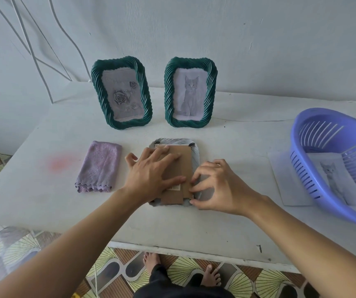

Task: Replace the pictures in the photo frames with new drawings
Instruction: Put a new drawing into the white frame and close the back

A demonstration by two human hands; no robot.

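White table (pixel 43 201) carries a face-down frame (pixel 196 154), picture hidden.

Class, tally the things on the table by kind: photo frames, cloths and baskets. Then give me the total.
Photo frames: 3 (green frame with roses, green frame with cat, grey frame lying face down)
Cloths: 1 (purple cloth)
Baskets: 1 (blue basket)
Total: 5

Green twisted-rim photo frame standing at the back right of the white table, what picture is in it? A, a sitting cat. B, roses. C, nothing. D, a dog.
A: the green twisted-rim photo frame on the right shows a grey sitting cat.
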